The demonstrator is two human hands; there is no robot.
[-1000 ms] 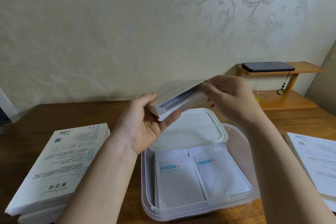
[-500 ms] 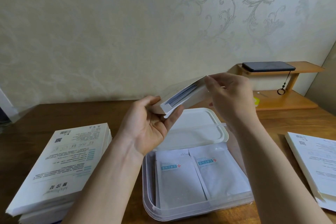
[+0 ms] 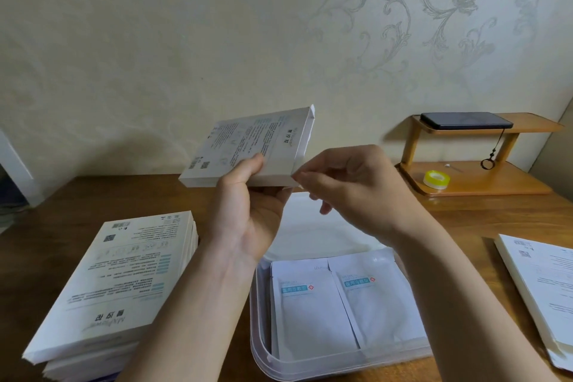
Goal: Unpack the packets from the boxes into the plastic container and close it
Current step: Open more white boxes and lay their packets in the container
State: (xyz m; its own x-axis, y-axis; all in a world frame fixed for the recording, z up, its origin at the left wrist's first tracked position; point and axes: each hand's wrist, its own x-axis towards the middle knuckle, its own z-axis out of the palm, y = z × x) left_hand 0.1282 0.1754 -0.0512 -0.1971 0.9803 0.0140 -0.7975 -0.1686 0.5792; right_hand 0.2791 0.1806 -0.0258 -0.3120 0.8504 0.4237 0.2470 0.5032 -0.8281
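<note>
Box (image 3: 248, 146), flat and white, up in the air over the far end of the plastic container (image 3: 263, 350), tilted with its printed face toward the camera and a flap standing out at its upper right end. Gripped at the near edge by the left hand (image 3: 248, 217): palm turned up and inward, thumb pressed flat on the printed face, other fingers curled underneath, forearm rising from the lower left. Met at its near right corner by the right hand (image 3: 350, 189), back of the hand toward the camera, fingers loosely curled, thumb and forefinger drawn together with their tips at that corner; pinching or merely touching, impossible to tell.

Below the hands, lid (image 3: 310, 232), white, lying at the container's far end and partly hidden by them. In the near part of the container, two packets (image 3: 310, 310), white with a blue label, lying flat side by side and slightly overlapping.

Left of the container, stack of boxes (image 3: 117, 282) with the same print, on the wooden table (image 3: 77, 205). Right of it, at the picture's edge, more boxes (image 3: 542, 282), partly cut off.

Farther back on the right, small wooden shelf (image 3: 483, 189) against the patterned wall (image 3: 155, 56), with a dark phone (image 3: 465, 120) on its upper board and a roll of yellowish tape (image 3: 436, 178) on its lower one.
</note>
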